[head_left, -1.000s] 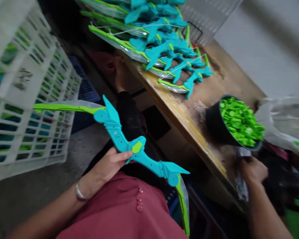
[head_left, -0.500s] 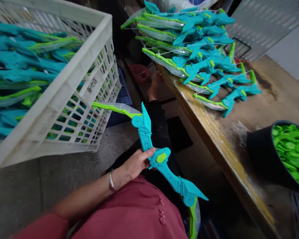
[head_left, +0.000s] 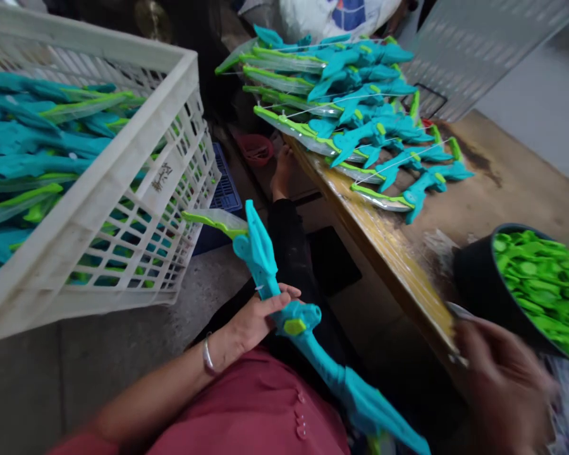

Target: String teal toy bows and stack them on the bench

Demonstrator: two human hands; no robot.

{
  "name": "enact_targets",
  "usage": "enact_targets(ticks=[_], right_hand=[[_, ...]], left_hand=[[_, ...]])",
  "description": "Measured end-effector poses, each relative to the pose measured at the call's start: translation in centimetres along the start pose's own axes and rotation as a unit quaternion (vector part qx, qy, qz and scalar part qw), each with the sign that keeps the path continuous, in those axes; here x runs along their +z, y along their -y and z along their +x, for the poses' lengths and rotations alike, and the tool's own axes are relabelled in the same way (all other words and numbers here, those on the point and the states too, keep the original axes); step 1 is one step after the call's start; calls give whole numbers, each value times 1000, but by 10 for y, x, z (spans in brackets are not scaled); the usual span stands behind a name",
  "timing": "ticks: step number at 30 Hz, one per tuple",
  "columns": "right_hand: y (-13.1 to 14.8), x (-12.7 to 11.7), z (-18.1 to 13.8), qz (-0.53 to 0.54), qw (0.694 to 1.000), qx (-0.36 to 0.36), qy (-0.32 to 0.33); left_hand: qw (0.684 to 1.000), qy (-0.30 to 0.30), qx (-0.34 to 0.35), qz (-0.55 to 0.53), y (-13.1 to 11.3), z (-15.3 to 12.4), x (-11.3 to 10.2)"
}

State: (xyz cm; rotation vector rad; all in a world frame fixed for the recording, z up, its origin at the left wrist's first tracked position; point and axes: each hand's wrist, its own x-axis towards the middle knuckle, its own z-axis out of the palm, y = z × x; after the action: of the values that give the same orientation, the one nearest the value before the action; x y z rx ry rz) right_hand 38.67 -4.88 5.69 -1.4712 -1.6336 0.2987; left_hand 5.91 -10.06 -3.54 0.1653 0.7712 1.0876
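Soft daylight, blurred lower right, edges warped

White slatted crate (head_left: pixel 123 183) full of toy bows, more bows (head_left: pixel 360 120) stacked on a wooden table (head_left: pixel 502 183).

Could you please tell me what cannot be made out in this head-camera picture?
- Right hand: motion-blurred; whether it holds anything is unclear.
- Toy bow in left hand: lower limb cut off by the bottom edge.
- Black tub of green parts: cut off by the right edge.
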Motion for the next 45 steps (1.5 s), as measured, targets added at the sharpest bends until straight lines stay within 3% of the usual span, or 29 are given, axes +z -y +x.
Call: enact_targets(ticks=[2, 3, 5, 9, 12, 15, 19, 23, 28, 31, 35, 38, 41, 43, 45], right_hand=[[14, 30, -10, 10, 981, -97, 170], [25, 45, -14, 37, 955, -129, 266], [44, 68, -21, 74, 901, -156, 397], [58, 83, -23, 94, 829, -139, 534], [54, 85, -17, 172, 800, -66, 571], [65, 98, -11, 287, 807, 62, 512], [109, 123, 2, 455, 802, 174, 346], [146, 123, 31, 570, 787, 165, 172], [161, 92, 64, 624, 771, 113, 62], [166, 73, 68, 621, 778, 89, 24], [169, 56, 53, 589, 804, 81, 32], [160, 46, 42, 536, 841, 69, 8], [141, 37, 40, 469, 878, 46, -81], [125, 31, 39, 423, 894, 51, -140], [107, 27, 33, 335, 919, 59, -199]], left_hand=[[996, 90, 4, -15, 4, 4, 5], [991, 134, 8, -21, 5, 5, 7], [980, 193, 25, -32, 4, 8, 8], [973, 207, 89, -37, -11, 9, 0], [965, 231, 122, -3, -31, 5, -3], [948, 282, 138, 55, -53, 2, 9], [931, 325, 132, 102, -76, 0, 40], [939, 304, 109, 117, -82, -2, 59], [941, 295, 112, 126, -83, -5, 63], [939, 286, 137, 130, -99, -10, 69], [929, 256, 184, 193, -147, -27, 89], [897, 221, 247, 293, -188, -44, 103], [852, 194, 293, 388, -217, -56, 108], [832, 182, 269, 450, -220, -57, 104], [818, 186, 182, 514, -207, -51, 95]])
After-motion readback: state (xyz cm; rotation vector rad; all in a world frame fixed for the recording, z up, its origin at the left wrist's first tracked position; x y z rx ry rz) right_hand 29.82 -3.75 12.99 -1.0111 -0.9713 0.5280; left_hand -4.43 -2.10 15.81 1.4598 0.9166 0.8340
